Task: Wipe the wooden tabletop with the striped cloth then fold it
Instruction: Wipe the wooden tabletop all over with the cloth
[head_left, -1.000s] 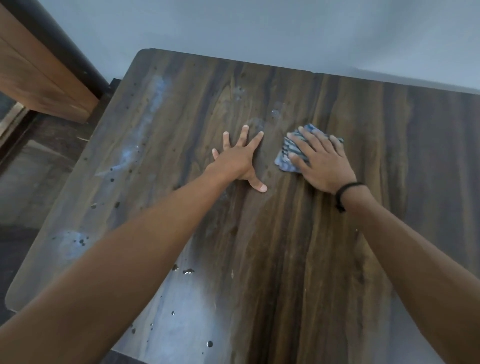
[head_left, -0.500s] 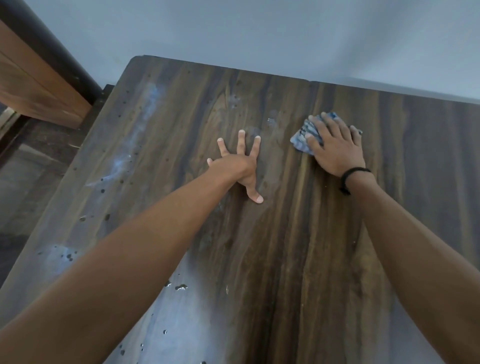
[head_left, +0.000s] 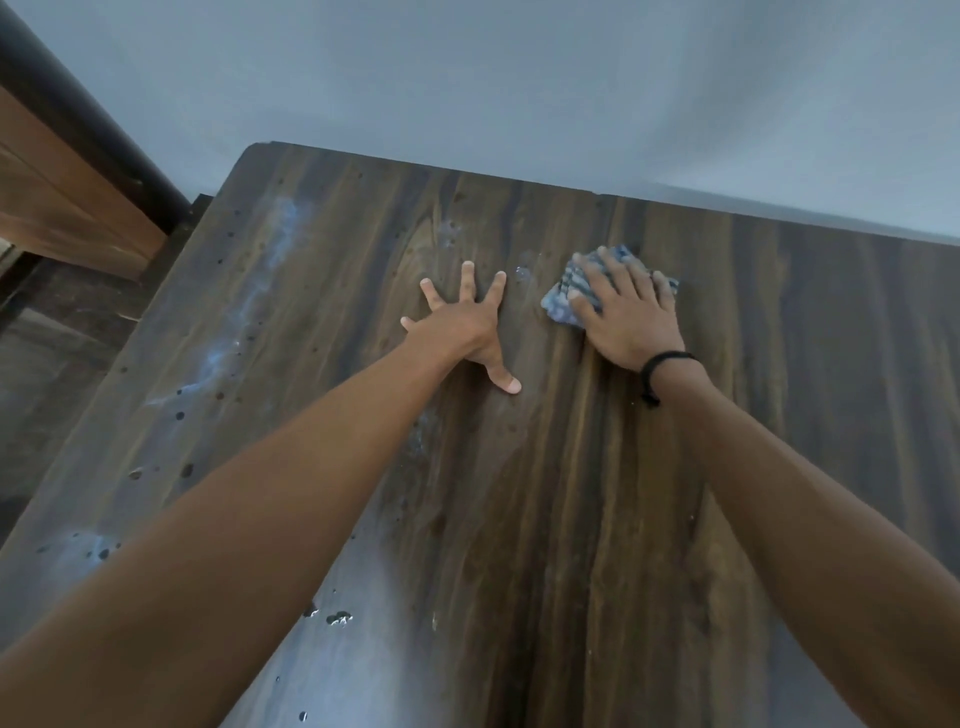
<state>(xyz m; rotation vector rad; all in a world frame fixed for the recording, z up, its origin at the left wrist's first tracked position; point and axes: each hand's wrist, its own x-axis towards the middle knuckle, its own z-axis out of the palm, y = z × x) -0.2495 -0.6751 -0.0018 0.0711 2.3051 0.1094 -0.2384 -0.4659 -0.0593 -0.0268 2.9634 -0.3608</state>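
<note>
Toward far side of surface (head_left: 571, 519), pressing striped cloth (head_left: 563, 300) under right hand (head_left: 631, 319), fingers (head_left: 613, 270) straight. Resting left hand (head_left: 462, 327) flat, fingers splayed wide.

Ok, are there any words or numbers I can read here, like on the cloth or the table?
None: no words, numbers, labels or signs show anywhere.
The cloth under the right hand has only blue stripes.
The table has only wood grain, pale smears and dark spots.
The wristband is plain black, and the wall is blank.
</note>
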